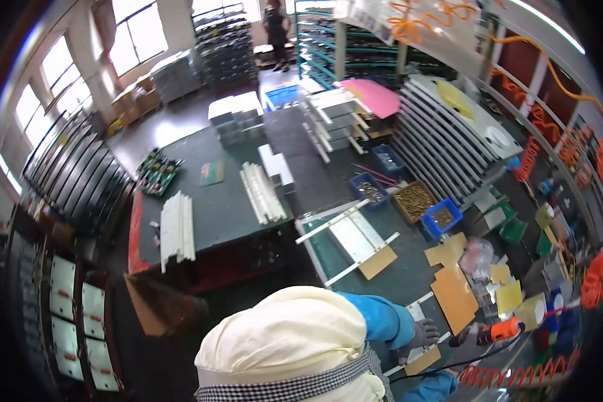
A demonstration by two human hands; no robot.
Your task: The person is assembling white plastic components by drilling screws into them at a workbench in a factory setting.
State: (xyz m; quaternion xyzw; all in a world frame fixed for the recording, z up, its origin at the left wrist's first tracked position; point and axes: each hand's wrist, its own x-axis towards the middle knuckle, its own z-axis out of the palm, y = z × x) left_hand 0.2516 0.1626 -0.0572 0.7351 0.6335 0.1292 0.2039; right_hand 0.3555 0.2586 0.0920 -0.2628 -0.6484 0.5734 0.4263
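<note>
My left hand (pixel 420 333), in a grey glove and blue oversleeve, lies over a white panel assembly (pixel 415 311) with rails and a brown board flap (pixel 423 362). Its fingers are stretched out on the panel. Just beyond it, a dark-gloved shape that appears to be my right hand (pixel 469 334) is closed round the black part of an orange electric screwdriver (pixel 501 331). The tool's tip points toward the panel, and a dark cable trails from it. My cream upper sleeve and a checkered strap cover the lower middle. A similar white panel (pixel 359 238) lies further left on the bench.
Blue bins (pixel 441 218) and a brown box (pixel 413 202) of small metal parts stand along the bench. Brown sheets (pixel 454 299) lie beside my hands. Red coiled hose (pixel 519 370) hangs low. Another table (pixel 224 201) carries white strips (pixel 177 229). A person (pixel 276 33) stands far off.
</note>
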